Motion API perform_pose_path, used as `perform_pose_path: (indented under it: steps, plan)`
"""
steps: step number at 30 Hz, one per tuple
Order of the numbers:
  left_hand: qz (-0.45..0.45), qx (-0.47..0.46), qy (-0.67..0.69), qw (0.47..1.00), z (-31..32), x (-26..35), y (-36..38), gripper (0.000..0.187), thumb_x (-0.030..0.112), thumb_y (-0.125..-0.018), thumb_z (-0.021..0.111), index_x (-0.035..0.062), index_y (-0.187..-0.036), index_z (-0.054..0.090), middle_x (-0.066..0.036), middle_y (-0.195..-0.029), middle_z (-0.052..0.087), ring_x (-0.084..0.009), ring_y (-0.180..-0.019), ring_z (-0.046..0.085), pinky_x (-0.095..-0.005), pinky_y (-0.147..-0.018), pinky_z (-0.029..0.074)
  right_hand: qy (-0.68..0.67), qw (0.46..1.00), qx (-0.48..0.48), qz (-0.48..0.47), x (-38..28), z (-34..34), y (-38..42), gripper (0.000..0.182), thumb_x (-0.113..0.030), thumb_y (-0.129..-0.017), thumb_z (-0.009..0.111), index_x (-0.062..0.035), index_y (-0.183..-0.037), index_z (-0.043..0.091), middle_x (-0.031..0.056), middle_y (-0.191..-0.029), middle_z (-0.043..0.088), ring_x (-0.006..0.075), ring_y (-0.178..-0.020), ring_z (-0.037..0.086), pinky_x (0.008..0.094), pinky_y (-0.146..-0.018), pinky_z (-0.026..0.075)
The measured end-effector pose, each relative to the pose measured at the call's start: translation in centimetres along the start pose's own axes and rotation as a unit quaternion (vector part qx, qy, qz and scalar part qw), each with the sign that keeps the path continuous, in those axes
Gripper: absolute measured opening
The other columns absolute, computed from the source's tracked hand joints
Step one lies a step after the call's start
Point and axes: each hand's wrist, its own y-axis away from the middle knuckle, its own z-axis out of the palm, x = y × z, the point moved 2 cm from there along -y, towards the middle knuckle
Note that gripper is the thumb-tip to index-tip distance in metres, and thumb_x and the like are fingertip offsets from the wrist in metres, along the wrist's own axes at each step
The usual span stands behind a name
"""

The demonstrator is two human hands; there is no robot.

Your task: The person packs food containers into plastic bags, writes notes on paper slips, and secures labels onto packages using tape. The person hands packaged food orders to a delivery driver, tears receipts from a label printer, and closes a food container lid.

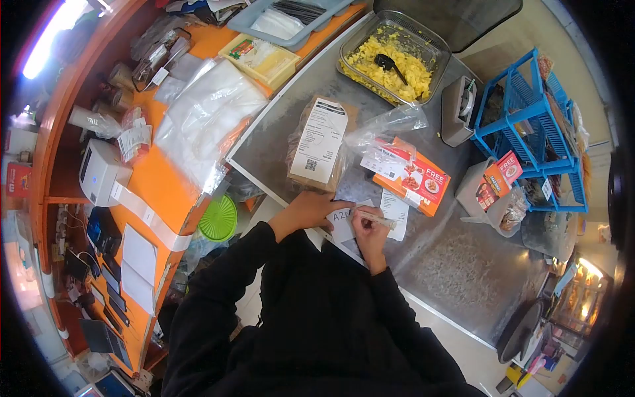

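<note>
My right hand (370, 233) is closed around a pale pen (379, 220), its tip down at a white sheet of paper (341, 233). Dark handwritten letters, which look like "AZ" and more, show on the sheet beside it. My left hand (307, 213) lies at the sheet's left edge with fingers stretched out, holding nothing. Just beyond it stands a brown paper package in clear plastic (301, 149) with a printed receipt (320, 140) on top. Another printed slip (395, 210) lies partly behind my right hand, near an orange printed flyer (417, 182).
A metal tray of yellow food (413, 63) with a black spoon sits at the back. To the right are a blue rack (522, 126) and a grey bin (471, 198). Clear plastic bags (205, 112) and a label printer (102, 173) occupy the orange counter (159, 192) on the left.
</note>
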Motion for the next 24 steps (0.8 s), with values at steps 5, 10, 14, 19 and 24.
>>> perform_pose_path:
  steps: [5, 10, 14, 19, 24]
  plan:
    - [-0.013, -0.023, 0.012, 1.000, 0.1, -0.1, -0.1, 0.084, 0.039, -0.067, 0.081, 0.0359, -0.142, 0.044, -0.007, -0.108, 0.058, -0.0295, -0.101, 0.063, -0.0419, -0.082, 0.051, -0.007, 1.000, 0.003, 0.015, 0.4, -0.3, 0.2, 0.006, -0.003, -0.082, 0.071, -0.0014, -0.086, 0.066, 0.0003, -0.077, 0.059, 0.0046, -0.063, 0.049, 0.0201, -0.054, 0.040]
    - [-0.017, -0.027, 0.005, 0.999, 0.0, 0.0, -0.1, 0.084, 0.039, -0.067, 0.080, 0.0363, -0.142, 0.043, -0.008, -0.109, 0.058, -0.0303, -0.102, 0.063, -0.0426, -0.083, 0.051, -0.015, 0.999, 0.024, 0.014, 0.2, -0.3, -0.2, 0.005, -0.001, -0.082, 0.070, -0.0006, -0.085, 0.066, -0.0005, -0.075, 0.058, 0.0045, -0.061, 0.048, 0.0199, -0.054, 0.039]
    - [-0.012, -0.019, 0.007, 1.000, -0.1, 0.0, -0.1, 0.083, 0.039, -0.068, 0.080, 0.0365, -0.142, 0.043, -0.007, -0.109, 0.058, -0.0308, -0.101, 0.063, -0.0424, -0.084, 0.051, -0.004, 0.999, 0.024, 0.034, 0.8, -0.5, 0.3, 0.006, -0.002, -0.083, 0.070, -0.0012, -0.086, 0.066, -0.0005, -0.077, 0.059, 0.0048, -0.063, 0.050, 0.0199, -0.055, 0.040]
    - [-0.009, -0.004, -0.009, 1.000, 0.5, -0.2, 0.0, 0.083, 0.038, -0.068, 0.080, 0.0360, -0.142, 0.042, -0.007, -0.108, 0.058, -0.0298, -0.104, 0.062, -0.0420, -0.084, 0.050, -0.108, 0.992, 0.046, 0.054, 1.2, -1.0, 1.6, 0.007, -0.005, -0.082, 0.072, -0.0025, -0.085, 0.067, 0.0019, -0.079, 0.060, 0.0064, -0.066, 0.055, 0.0215, -0.056, 0.042]
    - [0.004, 0.018, -0.008, 1.000, 0.5, -0.1, 0.0, 0.083, 0.032, -0.066, 0.082, 0.0349, -0.140, 0.045, -0.008, -0.105, 0.058, -0.0293, -0.094, 0.065, -0.0395, -0.076, 0.053, 0.020, 0.996, -0.067, -0.056, -1.4, -1.3, 1.8, 0.010, -0.007, -0.077, 0.075, -0.0057, -0.085, 0.069, 0.0071, -0.079, 0.065, 0.0186, -0.069, 0.058, 0.0301, -0.058, 0.046]
